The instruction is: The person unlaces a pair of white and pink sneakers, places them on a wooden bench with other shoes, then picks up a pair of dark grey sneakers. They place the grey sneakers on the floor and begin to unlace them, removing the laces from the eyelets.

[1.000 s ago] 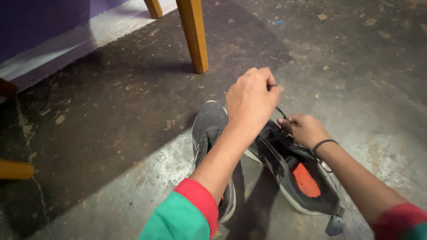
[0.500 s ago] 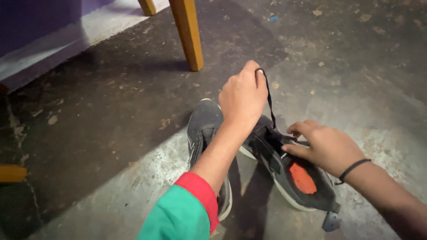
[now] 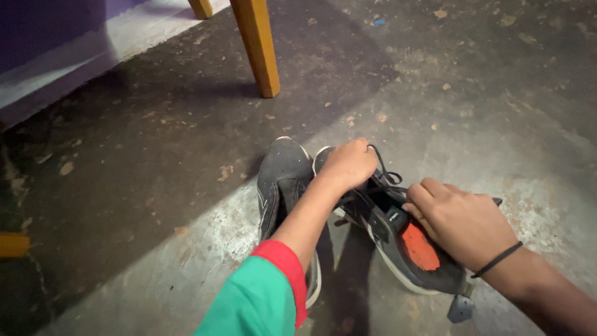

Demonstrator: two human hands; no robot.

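Black lace (image 3: pixel 380 167), pulled up high above the shoes half a second ago, now lies low against the right-hand shoe (image 3: pixel 398 239), because the left hand (image 3: pixel 349 163) that holds it has dropped from well above the pair to the toe end of that shoe, its fingers curled shut around the lace. The right hand (image 3: pixel 463 221), which hovered with spread fingers over the shoe's opening, now presses down on the shoe's collar beside the orange insole (image 3: pixel 416 247), fingers bent and gripping the edge; a thin black band (image 3: pixel 496 259) circles its wrist. The right-hand shoe, dark grey with a pale sole, lies tipped on its side just beside the other dark shoe (image 3: pixel 283 186), which stands flat under the left forearm with its green sleeve and red cuff (image 3: pixel 281 264). Both shoes rest on a rough grey concrete floor (image 3: pixel 155 155) scattered with small chips and crumbs, half in shadow. Beyond the shoes a wooden furniture leg (image 3: pixel 256 46) stands on the floor, and further off past it runs a pale strip under a purple wall (image 3: pixel 43 25).
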